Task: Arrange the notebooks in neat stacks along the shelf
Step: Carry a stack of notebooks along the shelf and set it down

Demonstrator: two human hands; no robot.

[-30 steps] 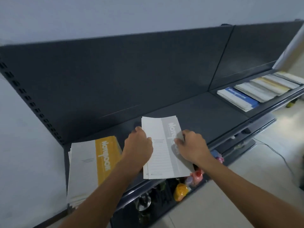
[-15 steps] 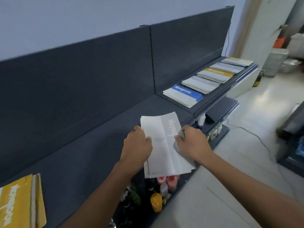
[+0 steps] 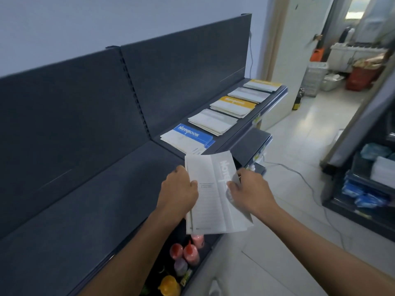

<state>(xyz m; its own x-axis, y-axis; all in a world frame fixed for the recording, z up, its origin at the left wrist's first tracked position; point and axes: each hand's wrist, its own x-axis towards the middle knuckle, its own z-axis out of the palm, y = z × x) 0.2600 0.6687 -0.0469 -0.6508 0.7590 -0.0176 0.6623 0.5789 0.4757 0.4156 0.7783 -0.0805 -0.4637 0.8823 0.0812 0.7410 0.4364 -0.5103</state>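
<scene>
Dark shelving [image 3: 89, 210] is running along a pale wall, 5 notebook stacks [image 3: 213, 121] lying farther down, while the left hand [image 3: 178, 194] and right hand [image 3: 251, 192] are gripping a grey notebook bundle [image 3: 213, 195] between them over the shelf's front edge.

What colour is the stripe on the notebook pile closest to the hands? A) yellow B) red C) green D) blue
D: the nearest pile on the shelf, just beyond the grey notebooks held by the left hand and right hand, has a blue stripe.
</scene>
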